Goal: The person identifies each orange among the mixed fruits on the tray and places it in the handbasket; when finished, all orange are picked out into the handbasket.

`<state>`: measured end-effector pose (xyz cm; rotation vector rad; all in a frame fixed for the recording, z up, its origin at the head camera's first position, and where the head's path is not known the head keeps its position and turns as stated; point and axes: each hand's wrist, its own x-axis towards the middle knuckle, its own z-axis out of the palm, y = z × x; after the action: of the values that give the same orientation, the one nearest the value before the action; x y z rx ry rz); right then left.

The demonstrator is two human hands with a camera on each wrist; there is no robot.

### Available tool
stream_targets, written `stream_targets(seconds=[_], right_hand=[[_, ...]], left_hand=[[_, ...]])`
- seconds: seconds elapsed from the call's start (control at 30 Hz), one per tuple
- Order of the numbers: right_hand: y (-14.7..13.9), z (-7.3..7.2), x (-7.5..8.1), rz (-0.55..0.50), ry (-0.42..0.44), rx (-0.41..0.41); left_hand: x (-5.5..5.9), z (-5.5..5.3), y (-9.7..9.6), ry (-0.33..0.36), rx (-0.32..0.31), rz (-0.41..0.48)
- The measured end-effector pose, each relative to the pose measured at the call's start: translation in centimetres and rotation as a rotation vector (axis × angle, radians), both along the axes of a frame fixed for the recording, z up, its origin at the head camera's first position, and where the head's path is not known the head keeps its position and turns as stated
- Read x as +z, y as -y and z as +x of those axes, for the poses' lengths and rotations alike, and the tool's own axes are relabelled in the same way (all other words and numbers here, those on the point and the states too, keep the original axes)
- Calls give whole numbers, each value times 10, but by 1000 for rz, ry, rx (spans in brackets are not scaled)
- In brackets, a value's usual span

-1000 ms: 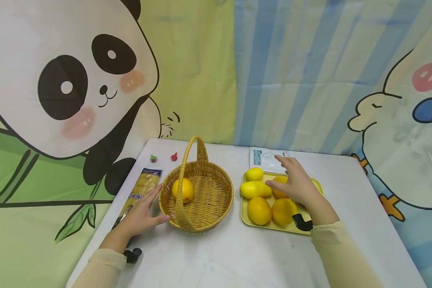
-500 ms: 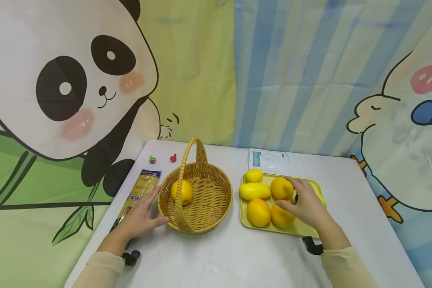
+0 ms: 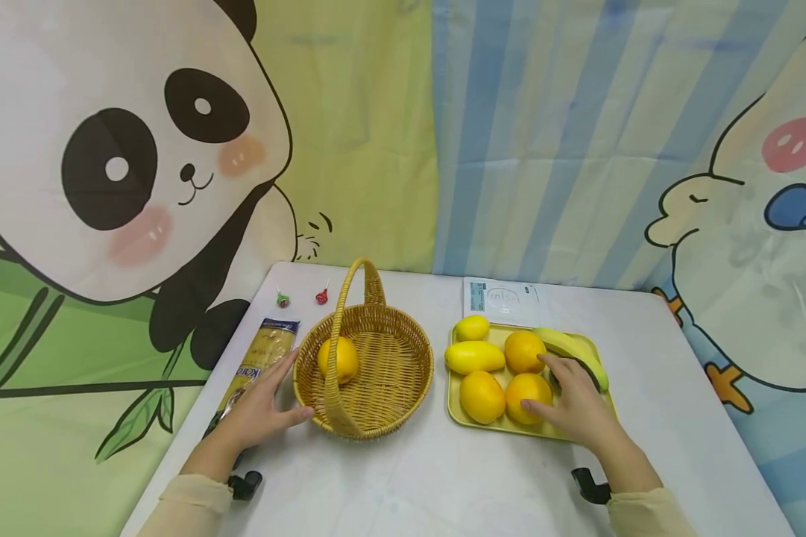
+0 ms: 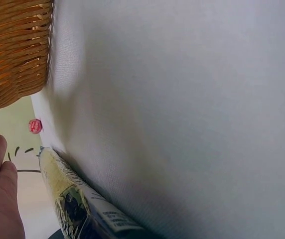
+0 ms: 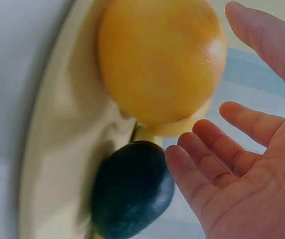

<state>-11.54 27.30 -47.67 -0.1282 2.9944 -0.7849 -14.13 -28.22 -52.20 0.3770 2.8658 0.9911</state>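
Note:
In the head view my left hand rests at the left side of a round wicker basket, fingers extended. One orange lies inside, under the handle. My right hand hovers with spread fingers over the right part of a yellow tray, close to the front right orange. Two more oranges, a yellow mango-like fruit, a lemon and a banana share the tray. A dark green rounded fruit shows beside the orange in the right wrist view; from above, my hand largely hides it.
Left of the basket lies a long pasta packet, partly under my left forearm. Two wrapped lollipops, one green and one red, lie at the back left. A white printed packet lies behind the tray. Printed curtains hang behind the table.
My right hand has come down and toward me, from above the back of the tray to beside the front right orange. My left hand stays at the basket.

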Motion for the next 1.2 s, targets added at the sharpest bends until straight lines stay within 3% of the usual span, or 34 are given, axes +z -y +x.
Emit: stream_targets(seconds=[0.6, 1.2], right_hand=[[6, 10, -23, -55, 25, -36], [7, 13, -38, -84, -29, -71]], left_hand=[[-1, 0, -1, -2, 6, 12], [-2, -1, -1, 9, 9, 9]])
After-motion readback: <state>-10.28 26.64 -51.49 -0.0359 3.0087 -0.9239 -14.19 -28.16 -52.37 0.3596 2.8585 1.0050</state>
